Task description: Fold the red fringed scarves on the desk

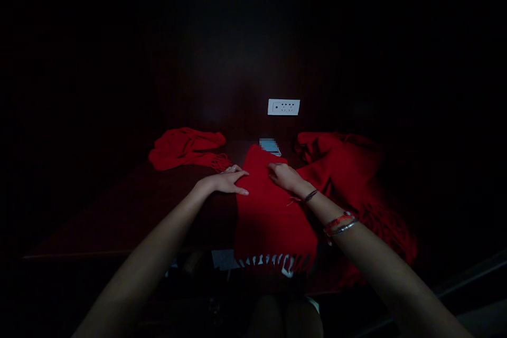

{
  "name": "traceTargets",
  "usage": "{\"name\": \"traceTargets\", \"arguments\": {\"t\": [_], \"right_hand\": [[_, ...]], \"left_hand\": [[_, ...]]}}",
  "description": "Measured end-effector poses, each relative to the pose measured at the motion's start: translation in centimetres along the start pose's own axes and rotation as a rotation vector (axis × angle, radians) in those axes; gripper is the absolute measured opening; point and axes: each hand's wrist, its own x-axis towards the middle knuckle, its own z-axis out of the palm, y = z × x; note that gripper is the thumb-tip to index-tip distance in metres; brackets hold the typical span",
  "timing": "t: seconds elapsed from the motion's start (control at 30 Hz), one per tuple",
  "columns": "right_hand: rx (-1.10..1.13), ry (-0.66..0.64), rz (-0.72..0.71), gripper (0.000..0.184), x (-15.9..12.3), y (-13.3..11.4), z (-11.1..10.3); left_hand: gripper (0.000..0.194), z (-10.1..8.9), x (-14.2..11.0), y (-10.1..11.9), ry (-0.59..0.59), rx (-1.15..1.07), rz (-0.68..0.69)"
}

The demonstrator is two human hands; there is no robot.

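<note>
Red cloth (pixel 273 222), flat-woven, stretches to the dark table's (pixel 119 211) near edge, ending in tassels (pixel 273 261). The left hand (pixel 229 180), spread and gripping nothing, rests along its side, perhaps steadying it; the right hand (pixel 284 175) curls on top, whether pinching I can't tell. Soft rumpled bundles (pixel 182 150) flank it; beyond, a hard white socket panel (pixel 284 107).

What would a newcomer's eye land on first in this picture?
Most likely the flat, bright red fringed cloth in the middle, with the person's bare left hand at its left edge and bare right hand on its upper right. Next, a small crumpled red fabric heap at left and a larger red heap at right, then the white rectangular socket panel on the dark wall behind.
</note>
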Motion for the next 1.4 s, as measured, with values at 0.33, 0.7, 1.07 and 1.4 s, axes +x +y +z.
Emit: {"name": "traceTargets", "arguments": {"t": [0.33, 0.7, 1.07, 1.4], "right_hand": [[-0.071, -0.214, -0.143, 0.030, -1.4, 2.3, -3.0], [-0.045, -0.108, 0.013, 0.033, -3.3, 4.5, -1.1], [0.052, -0.003, -0.142, 0.032, -0.8, 3.4, 0.9], [0.017, -0.135, -0.064, 0.027, 4.7, 2.6, -1.7]], "left_hand": [[0.065, 1.4, 1.4, -1.3, -0.005, -0.031, 0.033], [0.071, 1.7, 1.2, -1.4, -0.068, 0.005, -0.006], [0.067, 1.4, 1.2, -2.7, 0.125, 0.120, -0.223], [0.078, 1.5, 0.3, -1.2, 0.220, 0.106, -0.349]]}}
